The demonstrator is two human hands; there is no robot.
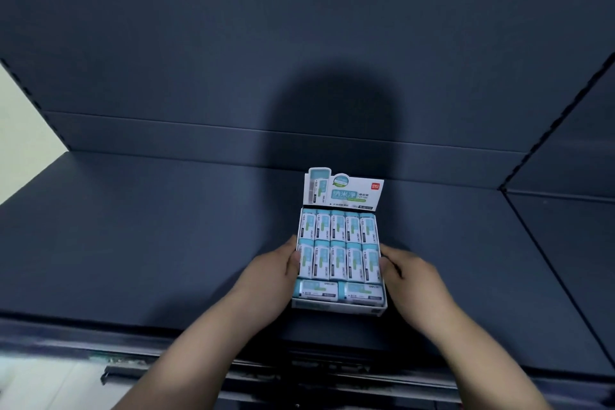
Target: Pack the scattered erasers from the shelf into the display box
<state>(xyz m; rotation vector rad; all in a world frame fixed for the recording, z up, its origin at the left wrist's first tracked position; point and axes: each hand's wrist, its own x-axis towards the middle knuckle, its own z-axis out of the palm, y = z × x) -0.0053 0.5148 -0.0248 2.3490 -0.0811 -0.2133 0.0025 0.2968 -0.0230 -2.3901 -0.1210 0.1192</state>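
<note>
The display box (339, 307) sits on the dark blue shelf (159, 230), a little right of centre and near its front edge, held between both hands. The left hand (266, 276) grips the box's left wall, its thumb curled over the rim onto the outermost eraser of the middle row. The right hand (416, 280) grips the right wall at the same height, thumb at the rim. The erasers (337, 243) fill the box: two rows of five lie lengthwise side by side, and two lie crosswise along the front.

The fingers of both hands are hidden behind or under the box walls, so only the thumbs' contact shows. The print on the erasers and on the upright header card (346, 193) is too blurred to read beyond large teal characters. A head-shaped shadow (332, 130) darkens the back panel (233, 43) behind the box.

Bare shelf surface stretches wide to the left of the box and back to the panel. To the right, a slanted seam (545, 263) marks an adjoining shelf section. The front rail (299, 366) runs just below the forearms.
</note>
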